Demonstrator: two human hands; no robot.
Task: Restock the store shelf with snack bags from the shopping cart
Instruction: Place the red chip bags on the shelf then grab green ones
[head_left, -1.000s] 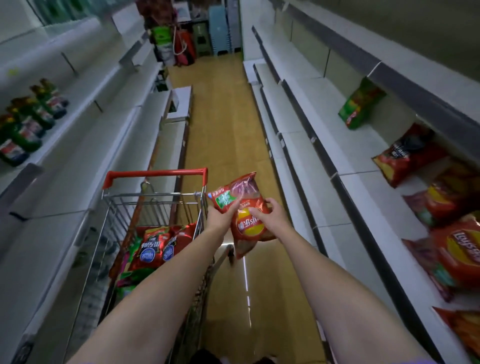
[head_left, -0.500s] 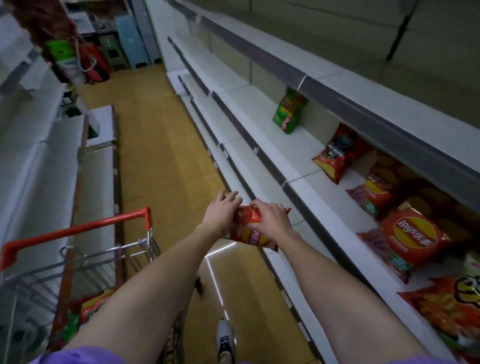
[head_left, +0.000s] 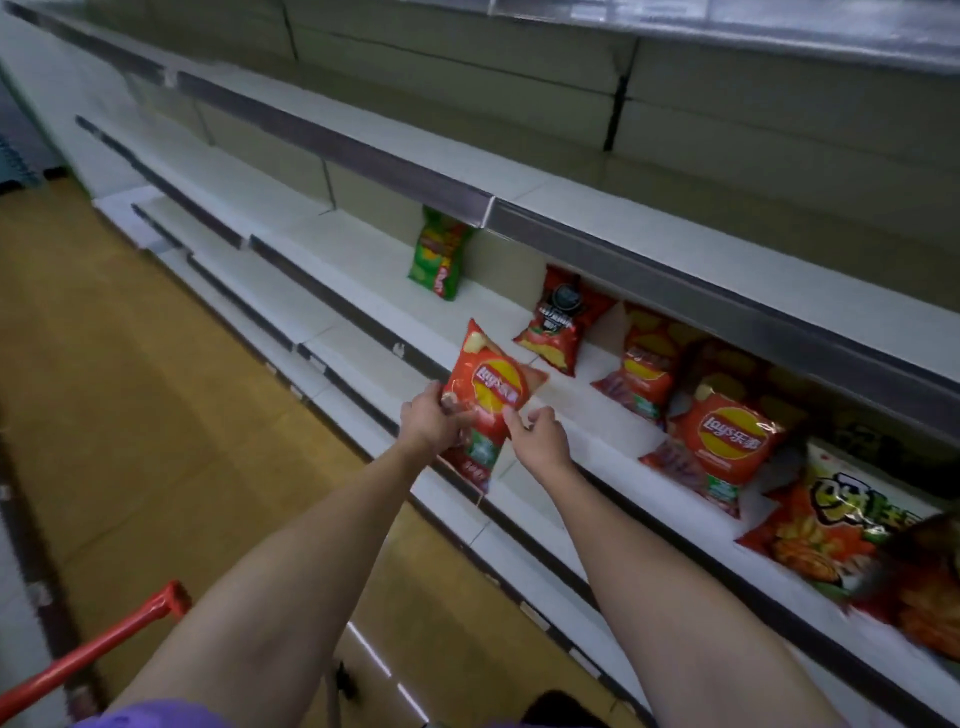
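Since 0.5 s ago, the view has swung to the shelf and the red snack bag has risen upright over its front edge. Both hands grip it: left hand and right hand, fingers curled on the lower half (cart handle at lower left). Placement appears imminent, in the bare spot left of 2 matching bags.

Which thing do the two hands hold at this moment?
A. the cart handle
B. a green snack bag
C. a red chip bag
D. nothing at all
C: the left hand and right hand both grip a red chip bag in front of the shelf; the green bag stands untouched further back.
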